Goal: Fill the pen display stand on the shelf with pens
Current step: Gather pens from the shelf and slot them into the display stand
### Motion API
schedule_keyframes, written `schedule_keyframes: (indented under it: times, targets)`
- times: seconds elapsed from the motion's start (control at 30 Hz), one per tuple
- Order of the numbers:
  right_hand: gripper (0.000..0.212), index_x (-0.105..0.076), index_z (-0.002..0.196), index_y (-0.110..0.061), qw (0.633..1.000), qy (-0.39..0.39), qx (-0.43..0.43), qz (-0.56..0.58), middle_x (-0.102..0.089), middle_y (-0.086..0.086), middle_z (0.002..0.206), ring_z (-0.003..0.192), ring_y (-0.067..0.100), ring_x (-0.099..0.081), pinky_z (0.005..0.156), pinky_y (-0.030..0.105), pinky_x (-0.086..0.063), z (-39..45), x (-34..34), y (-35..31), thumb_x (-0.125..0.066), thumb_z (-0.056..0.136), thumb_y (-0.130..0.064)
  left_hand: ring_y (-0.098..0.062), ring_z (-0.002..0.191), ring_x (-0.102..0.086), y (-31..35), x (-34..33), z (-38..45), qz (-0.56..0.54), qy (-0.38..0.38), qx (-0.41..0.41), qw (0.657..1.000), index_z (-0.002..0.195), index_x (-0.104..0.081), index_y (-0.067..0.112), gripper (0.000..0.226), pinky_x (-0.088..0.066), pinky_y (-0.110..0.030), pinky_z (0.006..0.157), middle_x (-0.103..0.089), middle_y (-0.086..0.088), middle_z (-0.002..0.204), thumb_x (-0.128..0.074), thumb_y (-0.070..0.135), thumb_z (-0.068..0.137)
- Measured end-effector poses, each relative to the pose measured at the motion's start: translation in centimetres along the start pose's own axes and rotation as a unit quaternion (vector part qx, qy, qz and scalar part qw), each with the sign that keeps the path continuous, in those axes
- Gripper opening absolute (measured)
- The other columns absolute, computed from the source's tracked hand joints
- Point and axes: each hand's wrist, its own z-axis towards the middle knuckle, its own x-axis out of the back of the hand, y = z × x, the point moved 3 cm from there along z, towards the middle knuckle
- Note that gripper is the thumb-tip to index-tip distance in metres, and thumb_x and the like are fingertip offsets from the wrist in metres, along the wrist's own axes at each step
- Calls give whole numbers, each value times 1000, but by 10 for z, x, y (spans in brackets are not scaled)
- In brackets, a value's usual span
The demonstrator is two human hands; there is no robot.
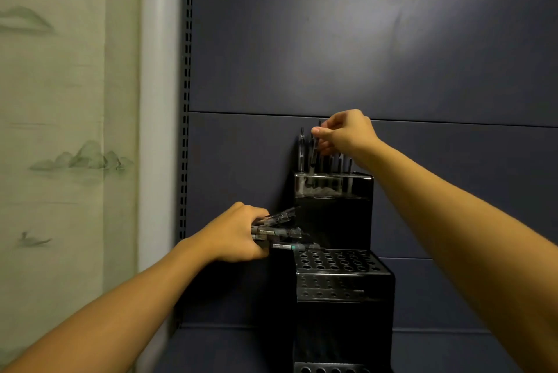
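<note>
Right now the right hand [344, 134] pinches a pen [315, 149] upright, its long axis pointing straight down into the display stand [332, 221] top tier directly below the grip; the left hand [238, 233], lower and beside the stand, grips spare pens [280, 232] lying sideways.

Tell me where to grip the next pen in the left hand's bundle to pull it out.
Pinch the free capped end of the top pen, coming from the right: the left hand wraps the other ends, and the pens fan out rightward.
</note>
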Motion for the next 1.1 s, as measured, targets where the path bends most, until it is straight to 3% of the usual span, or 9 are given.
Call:
schedule_keyframes:
  times: [0.17, 0.3, 0.57, 0.8, 0.93, 1.0, 1.1]
  targets:
    - [27, -68, 100, 2, 1000, 0, 6, -21, -73, 15, 83, 73, 23, -75, 73, 37, -65, -1, -3, 0, -77, 89, -20, -25, 61, -61, 3, 0, 0, 7, -2, 3, 1000, 71, -57, 17, 20, -48, -46, 56, -63, -3, 66, -75, 25, 68]
    - [23, -68, 96, -2, 998, -7, 15, -64, -74, 14, 86, 73, 20, -75, 71, 31, -63, -1, -5, -6, -76, 88, -22, -25, 60, -62, 6, 0, 0, 11, -4, 7, 1000, 71, -57, 19, 19, -49, -45, 54, -64, -2, 65, -75, 24, 67]
    - [22, -67, 92, -2, 984, -60, 25, -167, -74, 14, 81, 73, 23, -75, 79, 39, -64, 0, -15, -12, -78, 87, -21, -26, 60, -62, 8, 2, -2, 12, -4, 12, 1000, 70, -57, 22, 18, -49, -46, 54, -64, -1, 65, -75, 25, 67]
    - [31, -72, 90, 3, 981, -52, 3, -189, -75, 15, 80, 72, 24, -76, 82, 40, -63, -5, -7, -10, -77, 87, -28, -22, 59, -61, 9, 3, -5, 4, -4, 23, 1000, 71, -58, 21, 19, -50, -46, 55, -64, 0, 66, -75, 27, 66]
    - [35, -73, 89, -1, 982, -24, 46, -184, -75, 14, 74, 68, 23, -75, 78, 41, -64, -26, 7, -25, -79, 85, -35, -14, 55, -55, 9, 4, -5, -5, 3, 33, 999, 69, -58, 20, 19, -48, -41, 53, -63, 0, 65, -77, 23, 67]
    - [34, -71, 89, -4, 986, -62, 50, -148, -75, 11, 73, 66, 22, -75, 71, 37, -65, -50, 10, -35, -77, 87, -38, -11, 54, -54, 10, 3, -5, -8, 4, 39, 999, 70, -58, 18, 20, -47, -37, 53, -63, -3, 66, -78, 20, 68]
    - [42, -71, 87, -3, 973, -189, 3, -135, -76, 12, 73, 65, 24, -75, 62, 33, -62, -90, 6, -40, -71, 90, -45, -13, 54, -56, 12, 4, -3, -9, 7, 43, 999, 71, -59, 15, 19, -49, -42, 53, -64, -5, 67, -77, 20, 68]
